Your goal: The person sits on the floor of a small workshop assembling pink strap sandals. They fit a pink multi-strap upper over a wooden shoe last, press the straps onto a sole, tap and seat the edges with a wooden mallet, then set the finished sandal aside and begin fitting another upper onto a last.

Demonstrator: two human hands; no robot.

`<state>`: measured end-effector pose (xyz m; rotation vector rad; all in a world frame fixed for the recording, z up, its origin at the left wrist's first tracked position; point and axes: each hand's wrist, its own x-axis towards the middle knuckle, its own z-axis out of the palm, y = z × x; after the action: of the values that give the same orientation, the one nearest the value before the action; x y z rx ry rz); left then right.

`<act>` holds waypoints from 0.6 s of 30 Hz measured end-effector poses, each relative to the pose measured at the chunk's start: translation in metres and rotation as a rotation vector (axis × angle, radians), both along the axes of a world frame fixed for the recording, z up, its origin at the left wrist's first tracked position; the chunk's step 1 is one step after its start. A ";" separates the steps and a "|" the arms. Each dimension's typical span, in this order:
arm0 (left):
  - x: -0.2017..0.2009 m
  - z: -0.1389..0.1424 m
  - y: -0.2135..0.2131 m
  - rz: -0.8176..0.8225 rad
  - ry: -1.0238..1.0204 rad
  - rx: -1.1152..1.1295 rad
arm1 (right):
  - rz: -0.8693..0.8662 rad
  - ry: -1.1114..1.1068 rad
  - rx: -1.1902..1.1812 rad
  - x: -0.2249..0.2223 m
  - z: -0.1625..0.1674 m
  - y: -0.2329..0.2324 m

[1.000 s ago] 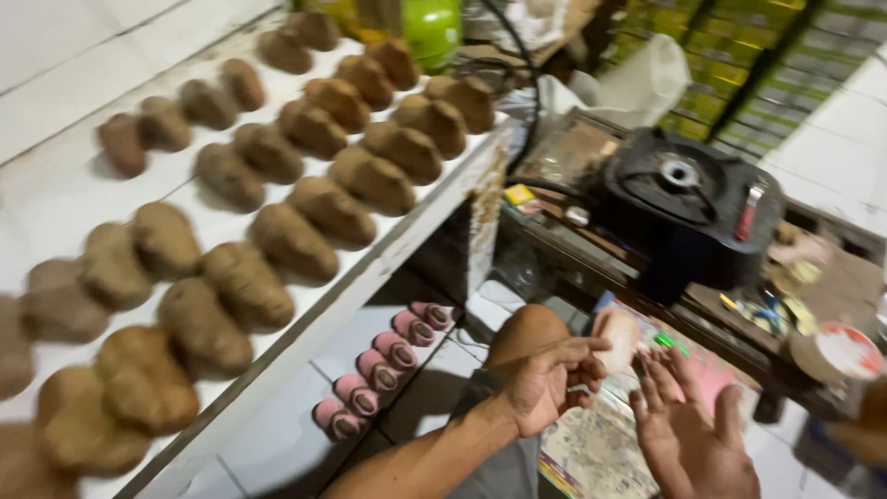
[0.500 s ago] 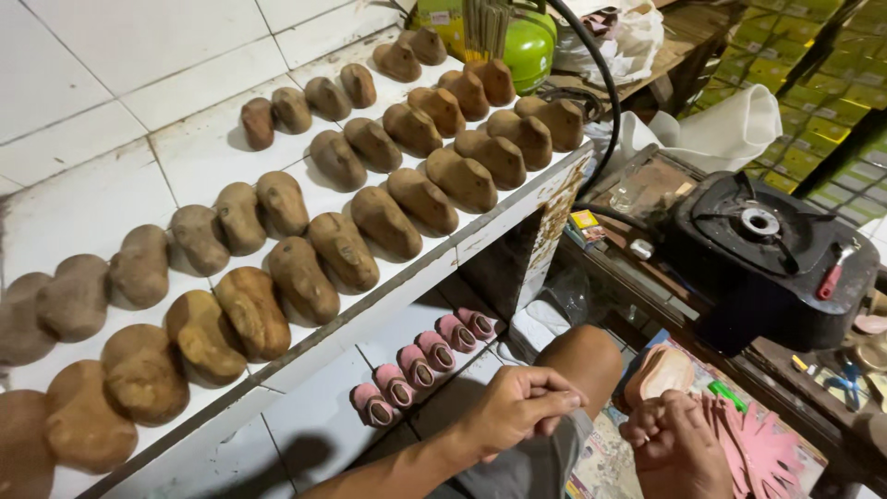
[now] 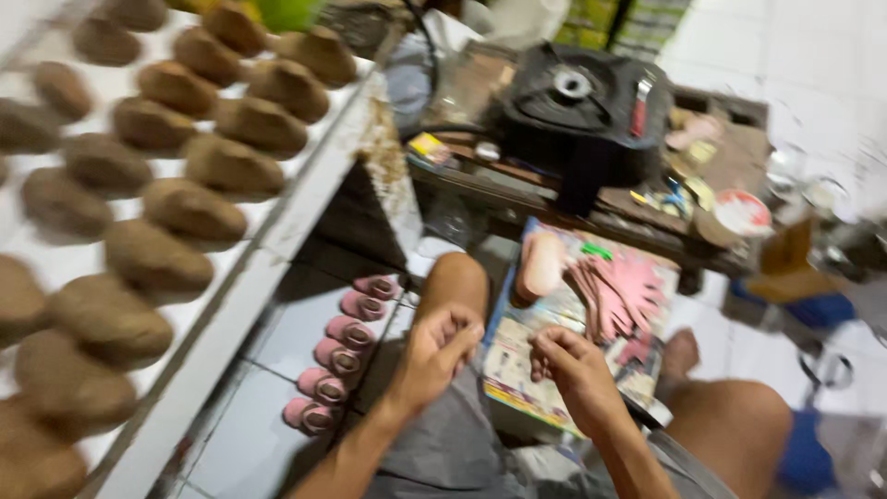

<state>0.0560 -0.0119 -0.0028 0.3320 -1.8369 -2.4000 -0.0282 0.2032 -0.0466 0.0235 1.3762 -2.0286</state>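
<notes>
My left hand [image 3: 439, 351] rests over my lap with its fingers curled in; nothing shows in it. My right hand [image 3: 568, 365] is curled too, just right of it, above the edge of a printed paper sheet [image 3: 517, 356] on the floor. Pink cut pieces [image 3: 619, 296] and a tan shoe form [image 3: 540, 263] lie on that sheet beyond my hands. The frame is blurred, so small items between my fingers cannot be made out.
A white tiled shelf [image 3: 277, 240] at left carries several brown shoe lasts [image 3: 189, 212]. Small pink shoe pieces [image 3: 337, 356] line the lower shelf. A black gas burner [image 3: 582, 106] sits on a cluttered low wooden table [image 3: 730, 157]. My bare knees are at centre and right.
The view swung right and down, bringing the low table and paper sheet into sight. My hands, spread open a second ago, curled in and drew together over my lap.
</notes>
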 end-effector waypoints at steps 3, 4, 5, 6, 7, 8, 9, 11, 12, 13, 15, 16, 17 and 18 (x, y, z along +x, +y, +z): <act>-0.076 -0.021 0.018 -0.059 0.216 -0.204 | -0.101 0.015 0.126 -0.026 -0.018 0.020; -0.101 -0.027 0.029 -0.061 0.160 -0.330 | -0.138 0.003 0.167 -0.031 -0.024 0.031; -0.130 -0.030 0.036 -0.056 0.103 -0.466 | -0.166 0.014 0.165 -0.038 -0.027 0.035; -0.154 -0.034 0.042 -0.041 0.086 -0.611 | -0.186 0.023 0.163 -0.042 -0.032 0.039; -0.179 -0.035 0.048 -0.022 0.076 -0.757 | -0.206 0.041 0.160 -0.049 -0.034 0.043; -0.197 -0.033 0.052 -0.003 0.147 -0.861 | -0.201 0.075 0.204 -0.053 -0.037 0.044; -0.213 -0.031 0.056 0.019 0.224 -0.967 | -0.196 0.114 0.246 -0.058 -0.038 0.045; -0.235 -0.035 0.058 -0.057 0.055 -1.003 | -0.192 0.176 0.304 -0.066 -0.042 0.041; -0.241 -0.037 0.059 -0.100 -0.045 -1.010 | -0.187 0.192 0.330 -0.070 -0.043 0.039; -0.245 -0.037 0.056 -0.113 -0.060 -1.050 | -0.181 0.214 0.344 -0.072 -0.044 0.033; -0.253 -0.035 0.048 -0.140 -0.065 -1.132 | -0.135 0.212 0.336 -0.075 -0.048 0.023; -0.258 -0.033 0.045 -0.211 -0.166 -1.140 | -0.113 0.218 0.338 -0.078 -0.049 0.020; -0.261 -0.032 0.040 -0.282 -0.272 -1.150 | -0.115 0.189 0.349 -0.079 -0.051 0.016; -0.264 -0.031 0.036 -0.353 -0.379 -1.151 | -0.116 0.160 0.364 -0.081 -0.051 0.012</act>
<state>-0.2084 0.0243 -0.0342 0.3485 -3.2373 -1.0374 -0.1094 0.2151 -0.0976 0.1057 1.8692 -1.8772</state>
